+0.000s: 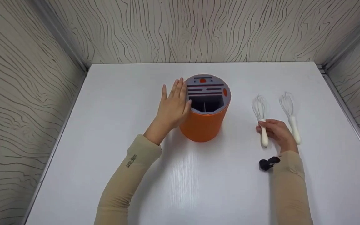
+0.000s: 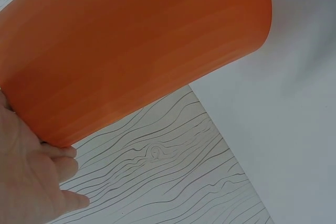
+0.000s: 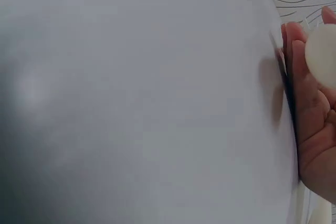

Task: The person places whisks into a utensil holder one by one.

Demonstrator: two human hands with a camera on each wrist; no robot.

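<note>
An orange cylindrical utensil holder (image 1: 202, 126) with a grey slotted top stands on the white table. My left hand (image 1: 174, 107) lies with straight fingers against the left side of its top rim; in the left wrist view the fingertips touch the orange wall (image 2: 136, 45). To the right, my right hand (image 1: 277, 129) pinches a whisk (image 1: 263, 136) by its white handle, near where the wires begin. The wire loops point away from me. In the right wrist view the rounded handle end (image 3: 321, 56) shows between thumb and fingers.
A second white-handled whisk (image 1: 294, 128) lies just right of the right hand. A black device (image 1: 269, 163) is at the right sleeve's cuff. Wood-patterned walls (image 1: 180, 31) border the white table (image 1: 120, 103) at the back and both sides.
</note>
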